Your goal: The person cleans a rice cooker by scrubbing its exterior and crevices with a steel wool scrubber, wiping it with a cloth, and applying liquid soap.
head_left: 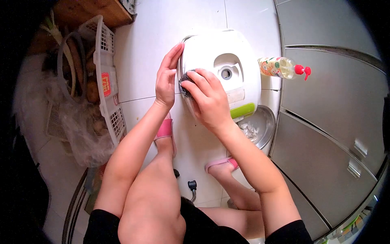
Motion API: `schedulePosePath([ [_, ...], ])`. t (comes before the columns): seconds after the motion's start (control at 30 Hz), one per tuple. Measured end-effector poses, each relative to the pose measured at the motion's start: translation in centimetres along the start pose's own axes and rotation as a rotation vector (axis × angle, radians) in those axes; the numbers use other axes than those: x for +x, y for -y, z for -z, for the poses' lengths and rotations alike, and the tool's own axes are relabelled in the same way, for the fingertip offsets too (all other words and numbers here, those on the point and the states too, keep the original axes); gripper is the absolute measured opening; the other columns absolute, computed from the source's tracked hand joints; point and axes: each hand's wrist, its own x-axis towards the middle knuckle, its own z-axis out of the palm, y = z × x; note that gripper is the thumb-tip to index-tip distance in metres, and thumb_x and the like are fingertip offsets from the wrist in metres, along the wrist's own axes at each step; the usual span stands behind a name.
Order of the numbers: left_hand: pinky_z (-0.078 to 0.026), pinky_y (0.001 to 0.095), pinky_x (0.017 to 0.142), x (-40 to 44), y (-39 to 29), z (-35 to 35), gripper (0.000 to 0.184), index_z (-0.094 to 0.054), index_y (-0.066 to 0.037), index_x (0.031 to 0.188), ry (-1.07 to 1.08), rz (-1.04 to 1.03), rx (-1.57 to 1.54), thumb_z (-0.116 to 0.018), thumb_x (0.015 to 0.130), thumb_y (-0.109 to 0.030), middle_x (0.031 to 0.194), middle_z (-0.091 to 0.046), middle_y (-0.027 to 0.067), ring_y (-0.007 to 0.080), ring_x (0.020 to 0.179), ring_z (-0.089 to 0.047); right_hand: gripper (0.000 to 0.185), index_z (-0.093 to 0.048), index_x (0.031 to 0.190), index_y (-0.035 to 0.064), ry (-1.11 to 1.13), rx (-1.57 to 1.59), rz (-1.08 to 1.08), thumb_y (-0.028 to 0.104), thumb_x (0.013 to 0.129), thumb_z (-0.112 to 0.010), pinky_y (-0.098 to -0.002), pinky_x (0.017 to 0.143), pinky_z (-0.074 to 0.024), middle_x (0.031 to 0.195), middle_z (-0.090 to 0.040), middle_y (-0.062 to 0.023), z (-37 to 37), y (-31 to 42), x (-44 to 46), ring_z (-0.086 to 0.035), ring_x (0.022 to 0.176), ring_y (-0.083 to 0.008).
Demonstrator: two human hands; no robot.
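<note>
- At far left, a crumpled clear plastic bag point(87, 136) lies beside a white plastic basket point(106, 71) that holds long pale stalks and round brown vegetables; a red label shows on the basket's side.
- The left hand point(167, 83) is raised at the left edge of the rice cooker, its fingers point(170, 57) long, close together and slightly bent, open rather than gripping, with the tips at the cooker's rim.
- Below that hand, a foot wears a pink slipper point(164, 128) on the white tiled floor point(140, 87).
- A dark scouring pad point(185, 83) is pressed against the left side of the rice cooker, under the right hand.
- The right hand point(210, 99) holds the pad, its fingers point(202, 81) bent over it and narrow around it; the thumb is mostly hidden.
- The white rice cooker point(207, 49) is in front of the person, between the left hand and the pump bottle, its round vent and green panel point(243, 110) facing up.
- Partly behind the cooker's lower right edge, a metal bowl point(268, 122) contains whitish pieces.
- Near the cooker's right side is a clear pump bottle point(276, 67) with a red pump head.
- At far right are grey cabinets point(329, 93) with metal handles.
</note>
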Motion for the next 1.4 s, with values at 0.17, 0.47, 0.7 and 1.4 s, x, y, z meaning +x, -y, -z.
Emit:
schedulePosePath([
  [0.17, -0.022, 0.0378, 0.123, -0.1, 0.0, -0.7, 0.064, -0.034, 0.01, 0.149, -0.046, 0.002, 0.01, -0.034, 0.09, -0.014, 0.155, -0.04, 0.0213, 0.0283, 0.147, -0.034, 0.03, -0.068, 0.105, 0.0055, -0.085, -0.01, -0.08, 0.0, 0.075, -0.067, -0.0445, 0.098, -0.0488, 0.118, -0.064, -0.0135, -0.2, -1.7, 2.8, -0.058, 0.115, -0.0354],
  [0.47, -0.022, 0.0375, 0.123, 0.1, 0.0, -0.7, 0.062, -0.033, 0.009, 0.15, -0.041, 0.011, 0.028, -0.033, 0.092, -0.013, 0.155, -0.039, 0.0209, 0.0273, 0.147, -0.034, 0.025, -0.071, 0.102, 0.0072, -0.091, -0.095, -0.173, 0.004, 0.077, -0.068, -0.0416, 0.093, -0.0508, 0.108, -0.067, -0.0114, -0.4, -5.5, 7.7, -0.061, 0.104, -0.034],
  [0.7, -0.021, 0.0376, 0.124, 0.1, 0.0, -0.3, 0.063, -0.033, 0.009, 0.15, -0.013, 0.006, 0.05, -0.034, 0.092, -0.015, 0.156, -0.038, 0.0207, 0.0273, 0.148, -0.033, 0.033, -0.068, 0.106, 0.0044, -0.014, -0.025, 0.017, 0.0, 0.073, -0.067, -0.0451, 0.098, -0.0495, 0.115, -0.065, -0.0125, -0.2, -1.0, 2.6, -0.06, 0.113, -0.0346],
  [1.4, -0.016, 0.0364, 0.125, -0.6, 0.1, -1.1, 0.062, -0.029, 0.006, 0.154, -0.026, 0.017, 0.019, -0.031, 0.101, -0.027, 0.161, -0.032, 0.0171, 0.0255, 0.15, -0.029, 0.029, -0.068, 0.106, 0.0056, -0.155, -0.037, -0.113, 0.003, 0.078, -0.069, -0.0446, 0.097, -0.0491, 0.115, -0.063, -0.0139, -2.4, -1.1, 4.0, -0.057, 0.116, -0.0375],
])
